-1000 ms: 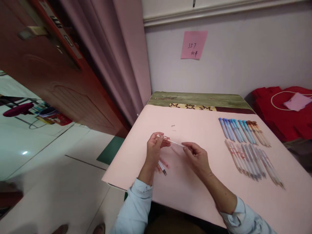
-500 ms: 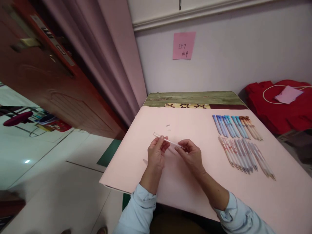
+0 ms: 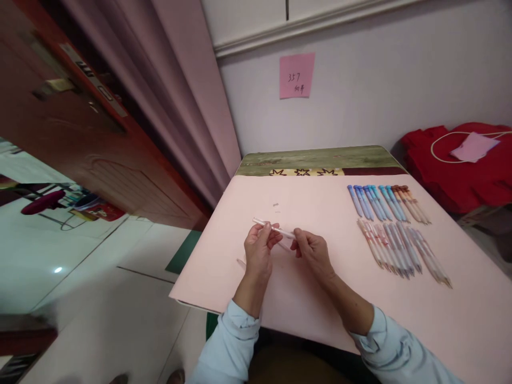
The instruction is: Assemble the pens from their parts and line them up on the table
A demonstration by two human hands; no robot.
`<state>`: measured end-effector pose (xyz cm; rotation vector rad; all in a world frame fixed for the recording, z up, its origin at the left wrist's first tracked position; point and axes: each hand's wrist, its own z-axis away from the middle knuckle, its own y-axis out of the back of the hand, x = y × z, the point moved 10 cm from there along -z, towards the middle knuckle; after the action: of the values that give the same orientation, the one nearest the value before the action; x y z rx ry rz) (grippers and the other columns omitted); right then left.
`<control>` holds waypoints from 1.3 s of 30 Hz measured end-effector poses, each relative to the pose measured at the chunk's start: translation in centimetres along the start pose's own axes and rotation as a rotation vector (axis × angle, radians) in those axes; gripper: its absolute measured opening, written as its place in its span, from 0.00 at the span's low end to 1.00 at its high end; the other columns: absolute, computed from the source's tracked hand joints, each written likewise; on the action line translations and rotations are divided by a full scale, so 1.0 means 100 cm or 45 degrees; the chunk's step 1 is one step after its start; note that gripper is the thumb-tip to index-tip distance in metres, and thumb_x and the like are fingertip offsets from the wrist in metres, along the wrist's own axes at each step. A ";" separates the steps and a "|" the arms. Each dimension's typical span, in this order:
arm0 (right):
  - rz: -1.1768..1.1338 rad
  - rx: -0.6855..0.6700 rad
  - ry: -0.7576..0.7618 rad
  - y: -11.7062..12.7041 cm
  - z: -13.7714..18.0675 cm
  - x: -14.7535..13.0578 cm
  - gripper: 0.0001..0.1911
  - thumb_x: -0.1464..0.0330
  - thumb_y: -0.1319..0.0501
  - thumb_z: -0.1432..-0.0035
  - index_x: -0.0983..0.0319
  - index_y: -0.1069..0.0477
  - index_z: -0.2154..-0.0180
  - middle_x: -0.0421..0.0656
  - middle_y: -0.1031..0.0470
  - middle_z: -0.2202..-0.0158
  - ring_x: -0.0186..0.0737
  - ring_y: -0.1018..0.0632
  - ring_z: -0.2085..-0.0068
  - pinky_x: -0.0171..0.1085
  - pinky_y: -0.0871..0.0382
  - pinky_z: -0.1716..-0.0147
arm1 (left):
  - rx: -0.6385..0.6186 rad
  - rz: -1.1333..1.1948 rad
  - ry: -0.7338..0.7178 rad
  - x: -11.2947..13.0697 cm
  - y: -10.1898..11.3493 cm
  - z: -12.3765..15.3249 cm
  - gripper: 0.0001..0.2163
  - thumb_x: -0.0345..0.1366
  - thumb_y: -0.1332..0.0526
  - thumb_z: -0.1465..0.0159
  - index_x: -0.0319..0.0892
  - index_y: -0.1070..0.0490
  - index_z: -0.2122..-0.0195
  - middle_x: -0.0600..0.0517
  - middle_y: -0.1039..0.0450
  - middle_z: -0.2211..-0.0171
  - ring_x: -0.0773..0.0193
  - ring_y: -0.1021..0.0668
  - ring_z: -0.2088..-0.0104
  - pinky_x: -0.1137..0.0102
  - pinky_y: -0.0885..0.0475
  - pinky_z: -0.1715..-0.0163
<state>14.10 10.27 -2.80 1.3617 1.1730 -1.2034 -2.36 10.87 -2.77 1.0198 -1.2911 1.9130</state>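
Note:
Above the pink-covered table [image 3: 320,205], my left hand [image 3: 259,249] pinches a slim whitish pen [image 3: 285,232] around its middle, one end poking out past the thumb. My right hand [image 3: 314,252] has its thumb and fingers closed on the pen's other end. Beneath the hands lies another pale, thin pen part [image 3: 285,246], partly covered. A further pale pen piece [image 3: 240,263] shows by my left wrist, its rest hidden. Small grey bits [image 3: 276,205] lie on the cover beyond my hands.
To the right lie a row of blue and brown capped pens [image 3: 378,202] and, nearer, a row of clear pens [image 3: 394,248]. A red cloth [image 3: 452,170] with a cord is at the right. A wooden door [image 3: 120,154] and curtain [image 3: 188,96] stand left.
My right hand has shifted its grip on the pen's end, the fingers now more tucked under. My left hand keeps its hold. The view has turned slightly.

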 end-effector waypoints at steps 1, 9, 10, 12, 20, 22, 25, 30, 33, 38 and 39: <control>-0.009 -0.001 0.035 -0.001 0.000 -0.002 0.22 0.48 0.40 0.43 0.61 0.25 0.64 0.40 0.27 0.78 0.35 0.28 0.79 0.35 0.32 0.76 | 0.012 -0.009 -0.018 0.002 0.002 -0.001 0.17 0.41 0.29 0.47 0.39 0.34 0.64 0.47 0.21 0.66 0.68 0.21 0.71 0.69 0.25 0.63; -0.017 -0.159 -0.036 -0.015 0.003 0.008 0.27 0.46 0.46 0.39 0.61 0.27 0.74 0.43 0.26 0.77 0.37 0.26 0.78 0.35 0.31 0.76 | 0.028 -0.014 -0.028 0.008 0.006 0.000 0.16 0.39 0.28 0.47 0.39 0.33 0.65 0.47 0.21 0.67 0.68 0.21 0.71 0.70 0.25 0.64; 0.000 -0.170 -0.053 -0.015 0.003 0.009 0.28 0.46 0.48 0.38 0.61 0.26 0.74 0.43 0.26 0.78 0.37 0.26 0.79 0.35 0.31 0.76 | 0.030 -0.015 -0.027 0.008 0.006 0.000 0.16 0.39 0.28 0.47 0.39 0.33 0.65 0.47 0.21 0.67 0.68 0.21 0.71 0.70 0.25 0.64; 0.040 -0.139 -0.021 -0.012 0.002 0.006 0.25 0.47 0.44 0.40 0.61 0.25 0.68 0.42 0.25 0.76 0.37 0.26 0.77 0.35 0.30 0.74 | 0.040 -0.012 -0.037 0.008 0.008 0.000 0.15 0.38 0.29 0.47 0.38 0.33 0.65 0.47 0.21 0.68 0.68 0.21 0.71 0.70 0.25 0.65; -0.012 -0.209 -0.037 -0.019 0.003 0.007 0.27 0.46 0.45 0.39 0.61 0.27 0.74 0.42 0.26 0.78 0.36 0.26 0.78 0.35 0.31 0.76 | 0.049 -0.028 -0.045 0.009 0.010 0.003 0.15 0.39 0.29 0.47 0.39 0.33 0.65 0.47 0.21 0.68 0.69 0.22 0.72 0.71 0.26 0.65; -0.008 -0.201 -0.030 -0.018 0.003 0.007 0.25 0.46 0.44 0.41 0.61 0.25 0.69 0.41 0.26 0.77 0.36 0.26 0.78 0.35 0.30 0.75 | 0.045 -0.032 -0.056 0.010 0.010 0.003 0.15 0.39 0.29 0.47 0.38 0.33 0.66 0.47 0.21 0.68 0.69 0.22 0.72 0.71 0.26 0.65; 0.016 -0.113 0.101 -0.011 0.002 -0.004 0.21 0.50 0.33 0.49 0.60 0.27 0.62 0.39 0.25 0.73 0.36 0.26 0.75 0.33 0.30 0.74 | 0.046 -0.042 -0.078 0.011 0.011 0.002 0.16 0.39 0.29 0.47 0.38 0.32 0.66 0.47 0.21 0.68 0.69 0.22 0.73 0.71 0.26 0.66; -0.018 -0.243 0.001 -0.020 0.003 0.005 0.26 0.47 0.45 0.39 0.62 0.28 0.74 0.40 0.28 0.79 0.34 0.27 0.79 0.33 0.32 0.78 | 0.032 -0.057 -0.080 0.010 0.010 0.003 0.16 0.40 0.29 0.48 0.37 0.32 0.65 0.47 0.21 0.68 0.69 0.22 0.73 0.71 0.27 0.66; 0.010 -0.223 0.039 -0.019 0.003 0.001 0.23 0.48 0.43 0.40 0.61 0.27 0.68 0.40 0.27 0.78 0.34 0.27 0.78 0.32 0.32 0.76 | 0.043 -0.050 -0.077 0.009 0.010 0.004 0.17 0.40 0.28 0.49 0.38 0.32 0.65 0.47 0.21 0.69 0.68 0.22 0.73 0.71 0.27 0.67; 0.015 -0.173 0.111 -0.016 0.004 -0.008 0.17 0.53 0.34 0.47 0.60 0.30 0.66 0.37 0.28 0.76 0.33 0.28 0.76 0.31 0.32 0.76 | 0.039 -0.063 -0.078 0.009 0.009 0.004 0.16 0.40 0.28 0.49 0.37 0.32 0.66 0.47 0.21 0.69 0.69 0.23 0.74 0.71 0.27 0.67; 0.002 -0.193 0.083 -0.017 0.004 -0.006 0.17 0.53 0.35 0.45 0.61 0.30 0.68 0.38 0.29 0.77 0.33 0.28 0.77 0.31 0.32 0.76 | 0.038 -0.070 -0.077 0.009 0.009 0.004 0.16 0.40 0.28 0.49 0.37 0.32 0.66 0.47 0.21 0.69 0.69 0.23 0.74 0.70 0.27 0.67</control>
<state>12.37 10.04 -2.32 1.2954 1.2824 -1.0537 -3.44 10.19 -2.34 1.1246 -1.2585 1.8786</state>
